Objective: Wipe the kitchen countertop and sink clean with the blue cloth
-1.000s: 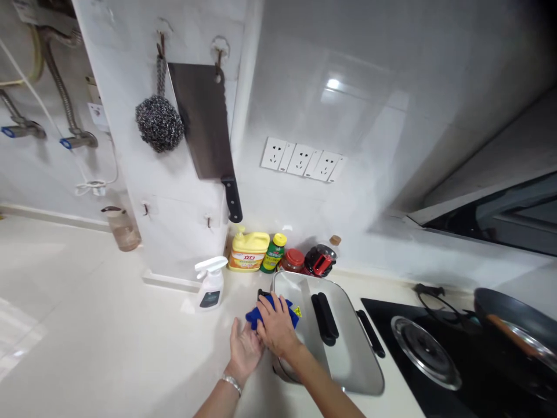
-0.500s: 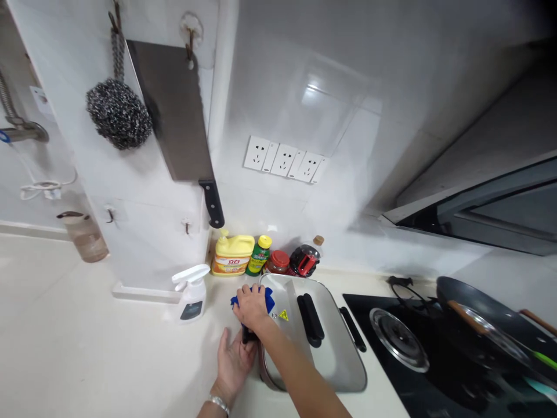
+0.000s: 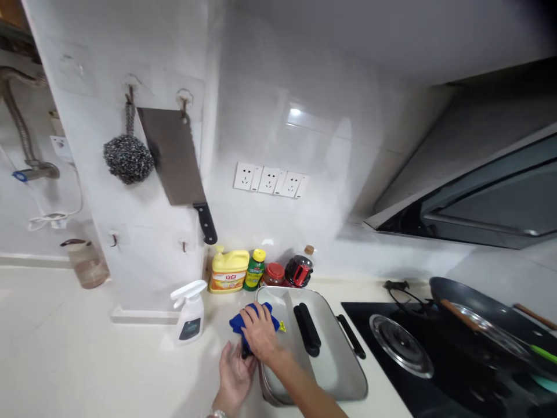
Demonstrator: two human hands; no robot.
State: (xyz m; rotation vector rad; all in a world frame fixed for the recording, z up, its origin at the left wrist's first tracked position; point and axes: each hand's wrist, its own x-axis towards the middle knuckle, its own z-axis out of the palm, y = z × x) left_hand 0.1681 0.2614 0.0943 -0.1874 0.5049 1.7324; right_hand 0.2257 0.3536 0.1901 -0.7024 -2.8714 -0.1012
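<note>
r hand [image 3: 260, 335] grips bunched blue cloth [image 3: 237, 323] at edge of lidded pan [image 3: 333, 351]; l hand [image 3: 235, 373] loosely open, palm up, nr blk side handle [image 3: 246, 350], can't tell if touching.

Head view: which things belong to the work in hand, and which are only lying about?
Likely in use: blue cloth, under the right hand; lidded pan.
Probably just about: spray bottle, yellow jug, green bottle, red-lidded jar, hanging cleaver, wok.

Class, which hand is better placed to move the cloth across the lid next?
Probably the right hand: it holds the blue cloth from above at the left edge of the lid, while the left hand is palm-up beside it.
</note>
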